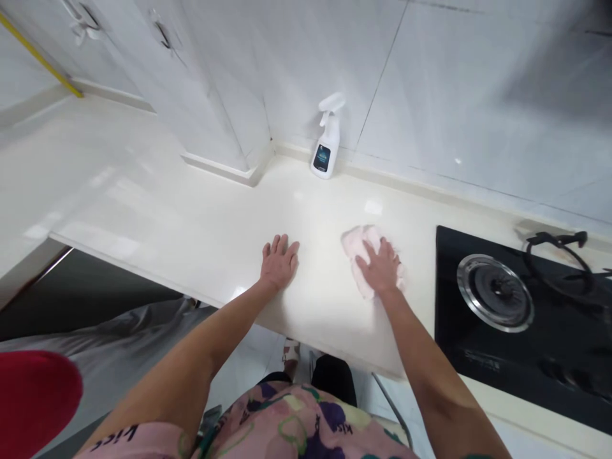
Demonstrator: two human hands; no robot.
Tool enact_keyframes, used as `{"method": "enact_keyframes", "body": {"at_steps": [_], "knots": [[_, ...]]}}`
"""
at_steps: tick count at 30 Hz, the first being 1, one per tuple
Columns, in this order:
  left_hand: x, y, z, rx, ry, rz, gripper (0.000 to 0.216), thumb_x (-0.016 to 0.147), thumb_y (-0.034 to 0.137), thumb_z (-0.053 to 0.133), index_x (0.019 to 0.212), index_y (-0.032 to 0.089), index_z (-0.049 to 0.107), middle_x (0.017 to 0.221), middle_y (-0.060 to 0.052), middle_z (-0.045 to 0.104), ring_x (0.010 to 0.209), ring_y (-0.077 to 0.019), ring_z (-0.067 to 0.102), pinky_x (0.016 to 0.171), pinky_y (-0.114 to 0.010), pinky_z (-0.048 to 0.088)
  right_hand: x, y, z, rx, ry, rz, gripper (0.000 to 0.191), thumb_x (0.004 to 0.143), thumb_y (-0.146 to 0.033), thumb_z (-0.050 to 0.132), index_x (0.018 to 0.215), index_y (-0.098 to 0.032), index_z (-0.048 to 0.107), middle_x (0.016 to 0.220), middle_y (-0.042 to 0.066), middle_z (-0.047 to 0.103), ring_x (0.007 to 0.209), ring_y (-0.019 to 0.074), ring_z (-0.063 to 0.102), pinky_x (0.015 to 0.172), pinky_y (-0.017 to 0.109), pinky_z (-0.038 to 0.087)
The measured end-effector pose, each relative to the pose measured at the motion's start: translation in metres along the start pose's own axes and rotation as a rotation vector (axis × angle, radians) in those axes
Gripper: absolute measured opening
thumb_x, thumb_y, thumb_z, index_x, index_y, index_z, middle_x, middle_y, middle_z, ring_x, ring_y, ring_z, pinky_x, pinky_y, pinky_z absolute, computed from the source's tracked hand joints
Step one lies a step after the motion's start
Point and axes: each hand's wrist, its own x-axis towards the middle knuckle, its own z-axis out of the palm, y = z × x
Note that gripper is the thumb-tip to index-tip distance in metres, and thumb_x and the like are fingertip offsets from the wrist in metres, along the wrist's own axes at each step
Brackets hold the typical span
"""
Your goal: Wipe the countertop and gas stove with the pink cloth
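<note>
At one o'clock, cloth [354,243]: under your spread right hand [381,264], apparently wiping.
Left hand [280,262]: open, empty.
Next stroke: likely needs flat pressure.

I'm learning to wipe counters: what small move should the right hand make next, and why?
Perhaps slide the pink cloth slightly toward the black hob: the right hand lies spread on the cloth, and a strip of counter separates it from the hob.

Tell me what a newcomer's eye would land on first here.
Probably the black built-in stove with its round silver-rimmed burner, at the right of the pale counter. Next, the pale pink cloth under the right hand, and the white plastic spray bottle against the wall.
</note>
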Motion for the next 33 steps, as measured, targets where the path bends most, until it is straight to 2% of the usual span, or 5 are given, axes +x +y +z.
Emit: {"method": "enact_keyframes", "body": {"at_steps": [9,18,22,27,33], "knots": [[0.000,0.001,-0.003,-0.006,-0.006,0.015,0.054,0.104,0.035,0.036,0.152,0.027,0.057,0.172,-0.014,0.036,0.161,-0.0347,0.026,0.127,-0.060,0.021,-0.178,-0.109,0.022,0.223,-0.102,-0.560,0.058,0.093,-0.053,0.073,0.147,-0.036,0.061,0.177,0.013,0.020,0.160,0.0407,0.019,0.122,0.067,0.022],[0.004,0.002,-0.008,-0.014,0.033,0.021,0.054,0.104,0.038,0.035,0.152,0.026,0.056,0.173,-0.015,0.034,0.161,-0.0342,0.023,0.127,-0.059,0.020,-0.198,-0.172,0.035,0.177,-0.044,-0.687,0.046,0.105,-0.025,0.055,0.149,-0.035,0.054,0.168,0.012,0.040,0.151,0.0339,0.037,0.121,0.061,0.030],[0.005,0.002,-0.010,0.007,0.075,0.068,0.054,0.106,0.039,0.034,0.153,0.023,0.055,0.171,-0.016,0.035,0.161,-0.0335,0.023,0.126,-0.059,0.020,-0.218,-0.120,0.043,0.151,0.090,-0.561,0.038,0.106,-0.029,0.055,0.142,-0.035,0.061,0.166,0.010,0.044,0.149,0.0319,0.040,0.121,0.058,0.031],[0.008,0.008,-0.017,0.037,0.070,0.115,0.053,0.107,0.038,0.034,0.152,0.019,0.054,0.168,-0.020,0.037,0.159,-0.0363,0.026,0.124,-0.061,0.023,-0.258,0.000,0.041,0.107,0.060,-0.315,0.038,0.099,-0.022,0.064,0.132,-0.041,0.069,0.159,0.003,0.055,0.146,0.0287,0.044,0.122,0.058,0.025],[0.011,0.015,-0.017,0.080,0.091,0.128,0.050,0.106,0.037,0.036,0.149,0.020,0.054,0.167,-0.019,0.039,0.156,-0.0365,0.030,0.121,-0.064,0.028,-0.299,0.131,-0.003,-0.024,-0.016,0.261,0.039,0.095,-0.025,0.066,0.133,-0.035,0.071,0.164,0.008,0.048,0.153,0.0391,0.027,0.121,0.065,0.015]]}}
